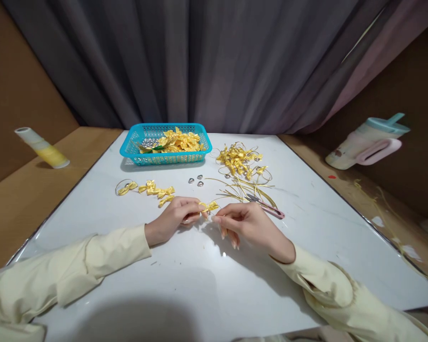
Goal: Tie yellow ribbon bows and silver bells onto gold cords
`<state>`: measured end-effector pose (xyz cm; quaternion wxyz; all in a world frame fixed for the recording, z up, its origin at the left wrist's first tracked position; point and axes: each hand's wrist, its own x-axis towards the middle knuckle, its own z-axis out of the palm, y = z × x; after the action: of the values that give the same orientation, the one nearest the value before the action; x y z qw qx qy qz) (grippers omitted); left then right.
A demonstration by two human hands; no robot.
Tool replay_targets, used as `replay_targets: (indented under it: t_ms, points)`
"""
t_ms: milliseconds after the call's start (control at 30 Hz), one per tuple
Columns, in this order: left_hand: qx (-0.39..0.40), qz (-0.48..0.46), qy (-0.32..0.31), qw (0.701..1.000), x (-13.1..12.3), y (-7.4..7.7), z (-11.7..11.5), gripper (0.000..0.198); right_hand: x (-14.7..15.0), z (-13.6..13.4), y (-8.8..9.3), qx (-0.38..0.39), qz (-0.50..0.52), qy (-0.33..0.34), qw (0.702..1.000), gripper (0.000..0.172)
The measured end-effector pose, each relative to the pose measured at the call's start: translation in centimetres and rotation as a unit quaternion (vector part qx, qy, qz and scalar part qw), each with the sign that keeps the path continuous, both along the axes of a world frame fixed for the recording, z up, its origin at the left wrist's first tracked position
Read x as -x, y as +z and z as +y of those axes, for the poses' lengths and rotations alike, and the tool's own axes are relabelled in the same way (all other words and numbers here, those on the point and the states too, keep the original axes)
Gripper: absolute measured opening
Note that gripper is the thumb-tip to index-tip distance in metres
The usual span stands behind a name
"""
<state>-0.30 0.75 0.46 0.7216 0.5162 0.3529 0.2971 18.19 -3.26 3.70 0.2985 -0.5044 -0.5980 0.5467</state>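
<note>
Between the fingertips of my left hand (185, 211) is a yellow ribbon bow (211, 206), pinched at its left side. A small silvery bead sits just under the bow. My right hand (244, 222) is closed in a pinch close beside it, thumb against forefinger, on what looks like a thin cord; the fingertips hide most of it. Several yellow bows (153, 188) lie in a row beyond my left hand. Three silver heart-shaped beads (199, 183) rest ahead of my hands. Gold cords (240, 186) and pink-handled thread snips (271, 209) lie beyond my right hand.
A blue basket (128, 154) with yellow bows and silver beads stands at the back. Right of it is a pile of corded bows (237, 159). A yellow spool (44, 149) stands left of the white table (146, 294), a handled tumbler (364, 142) to its right.
</note>
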Motion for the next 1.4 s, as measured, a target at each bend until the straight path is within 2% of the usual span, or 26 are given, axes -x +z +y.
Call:
replay_targets:
  t_ms: [667,1100,1400]
  points:
    - [0.014,-0.02,-0.002,1.0,0.0,-0.3,-0.1,0.021,0.7,-0.3,-0.1,0.001,-0.006,-0.022,1.0,0.023]
    - [0.057,-0.027,0.006,0.998,-0.4,0.1,-0.3,0.02,1.1,-1.1,-1.0,-0.092,-0.026,-0.02,0.995,0.031]
    - [0.071,-0.035,0.017,0.997,-0.2,-0.1,0.0,0.022,0.9,-0.7,-0.3,-0.054,-0.047,-0.03,0.997,0.027]
